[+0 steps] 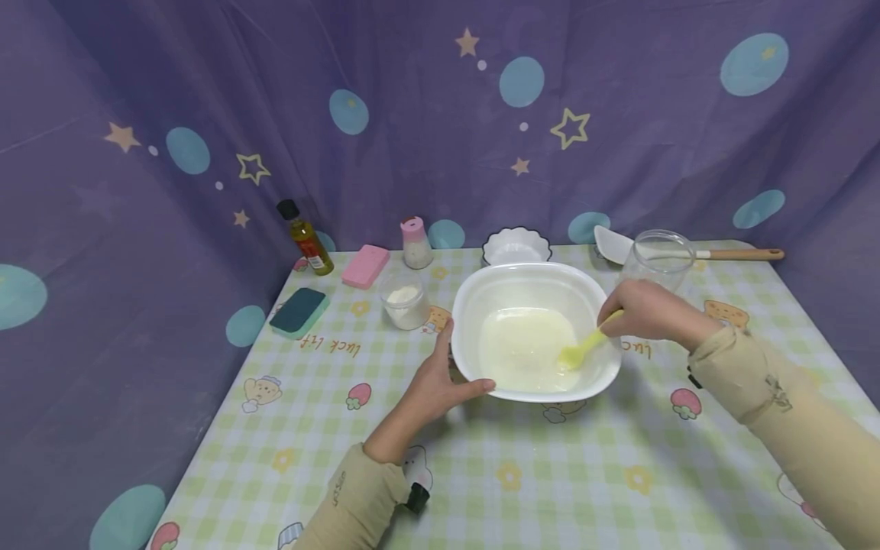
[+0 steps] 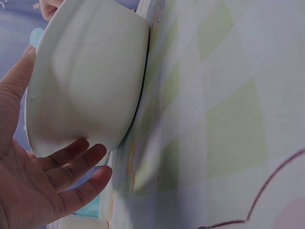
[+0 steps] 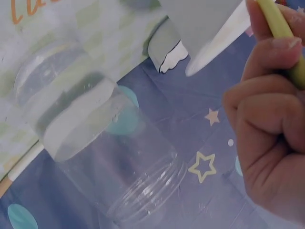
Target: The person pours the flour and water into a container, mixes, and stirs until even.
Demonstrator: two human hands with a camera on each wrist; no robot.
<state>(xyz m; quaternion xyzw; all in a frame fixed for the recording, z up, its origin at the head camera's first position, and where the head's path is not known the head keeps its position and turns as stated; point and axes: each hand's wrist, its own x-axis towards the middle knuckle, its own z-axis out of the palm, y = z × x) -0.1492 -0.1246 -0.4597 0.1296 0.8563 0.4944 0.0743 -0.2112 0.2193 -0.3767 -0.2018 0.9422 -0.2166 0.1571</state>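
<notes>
A white bowl (image 1: 522,269) with pale milky liquid (image 1: 525,347) stands mid-table. My left hand (image 1: 447,376) rests against its left side, thumb up by the rim. In the left wrist view, the straight fingers (image 2: 71,162) lie flat under the bowl's outer wall (image 2: 86,76). My right hand (image 1: 642,309) reaches over the right rim and grips a yellow spoon (image 1: 579,353) whose tip is in the liquid. The right wrist view shows the curled fingers (image 3: 271,143) round the spoon handle (image 3: 281,33).
An empty glass jar (image 1: 661,260) (image 3: 109,157) stands just behind my right hand, and a white spatula with a wooden handle (image 1: 736,253) lies behind that. Along the back are a scalloped dish (image 1: 516,246), a pink-capped shaker (image 1: 415,243), a powder cup (image 1: 404,299), a pink block (image 1: 366,266), a green sponge (image 1: 299,312) and an oil bottle (image 1: 305,238).
</notes>
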